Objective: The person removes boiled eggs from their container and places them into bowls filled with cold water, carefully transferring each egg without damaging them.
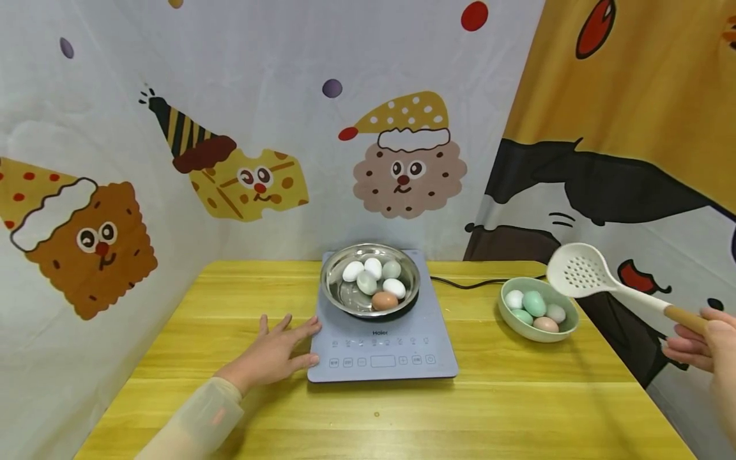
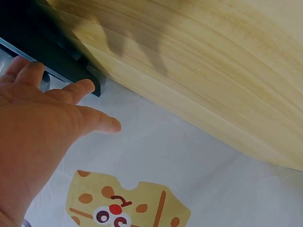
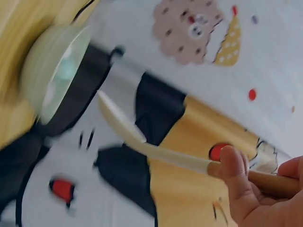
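My right hand (image 1: 710, 348) grips the wooden handle of a white slotted spoon (image 1: 581, 271), its perforated bowl raised at the right and overlapping the rim of a pale green bowl (image 1: 517, 326) in the head view. Several eggs lie in that bowl, green, white and pinkish. My left hand (image 1: 276, 354) has its fingers spread, with fingertips at the left edge of a grey induction cooker (image 1: 397, 348). On the cooker sits a steel pan (image 1: 345, 301) holding several white and pale eggs and one brown egg (image 1: 384, 301). In the right wrist view the spoon (image 3: 156, 151) appears side-on.
The yellow wooden table (image 1: 368, 421) carries the cooker and bowl. A black cord (image 1: 466, 285) runs along the back from the cooker toward the bowl. A cartoon-printed cloth (image 1: 276, 51) hangs behind and at both sides.
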Demonstrator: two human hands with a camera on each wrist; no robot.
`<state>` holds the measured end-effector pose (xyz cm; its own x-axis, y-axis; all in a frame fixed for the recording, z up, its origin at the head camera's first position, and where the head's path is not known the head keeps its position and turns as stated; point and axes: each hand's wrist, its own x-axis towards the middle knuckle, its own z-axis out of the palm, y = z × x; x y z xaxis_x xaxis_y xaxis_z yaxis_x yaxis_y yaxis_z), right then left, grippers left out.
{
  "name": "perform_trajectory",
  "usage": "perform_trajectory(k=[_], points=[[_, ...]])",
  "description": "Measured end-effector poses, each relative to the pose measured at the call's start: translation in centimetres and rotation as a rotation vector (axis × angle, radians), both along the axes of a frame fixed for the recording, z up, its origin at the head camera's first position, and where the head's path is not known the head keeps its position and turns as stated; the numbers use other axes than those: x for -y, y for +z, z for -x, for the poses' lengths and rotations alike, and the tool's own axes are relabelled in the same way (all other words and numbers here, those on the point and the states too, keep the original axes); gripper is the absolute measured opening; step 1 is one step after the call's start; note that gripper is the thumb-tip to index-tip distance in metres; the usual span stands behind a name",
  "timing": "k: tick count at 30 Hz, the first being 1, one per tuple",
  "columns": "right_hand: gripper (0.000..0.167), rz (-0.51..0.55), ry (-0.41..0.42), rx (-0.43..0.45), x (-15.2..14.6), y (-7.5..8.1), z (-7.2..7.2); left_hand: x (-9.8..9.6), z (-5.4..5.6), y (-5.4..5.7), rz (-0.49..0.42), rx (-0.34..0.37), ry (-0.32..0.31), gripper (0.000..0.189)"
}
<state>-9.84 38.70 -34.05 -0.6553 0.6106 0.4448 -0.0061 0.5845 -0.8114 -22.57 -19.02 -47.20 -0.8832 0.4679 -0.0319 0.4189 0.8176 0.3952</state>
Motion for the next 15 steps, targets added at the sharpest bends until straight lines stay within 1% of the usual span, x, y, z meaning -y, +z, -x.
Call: perform_trajectory(k=[2,3,4,6,7,8,9,10,11,12,15], points=[[0.032,0.026,0.066,-0.016,2.0,0.7,0.4,0.0,0.0,0.1,0.001,0.003,0.005,0.072],[0.032,0.099,0.137,-0.055,3.0,1.0,0.7,0.1,-0.1,0.1,0.001,0.006,0.007,0.072],[0.029,0.157,0.215,-0.1,4.0,1.1,1.1,0.1,-0.1,0.1,0.002,0.007,0.009,0.072],[0.033,0.249,0.408,-0.155,6.1,1.1,1.8,0.1,-0.1,0.1,0.003,0.007,0.008,0.073],[0.034,0.274,0.502,-0.155,7.1,1.0,2.2,0.1,-0.1,0.1,0.003,0.008,0.007,0.073],[0.034,0.267,0.593,-0.161,8.1,0.8,2.7,0.1,-0.1,0.1,0.004,0.009,0.007,0.073],[0.034,0.249,0.692,-0.177,9.1,0.6,3.2,0.1,0.0,0.0,0.006,0.009,0.007,0.073],[0.033,0.171,0.751,-0.168,10.2,0.2,3.8,0.1,0.0,0.0,0.008,0.009,0.006,0.073],[0.032,0.078,0.789,-0.168,11.2,-0.1,4.5,0.1,0.0,0.0,0.007,0.009,0.007,0.073],[0.032,-0.023,0.818,-0.186,12.2,-0.5,5.2,0.1,0.0,0.0,0.006,0.007,0.008,0.073],[0.037,-0.28,0.896,-0.277,14.1,-1.4,7.0,-0.1,0.0,-0.1,0.007,0.004,0.007,0.073]])
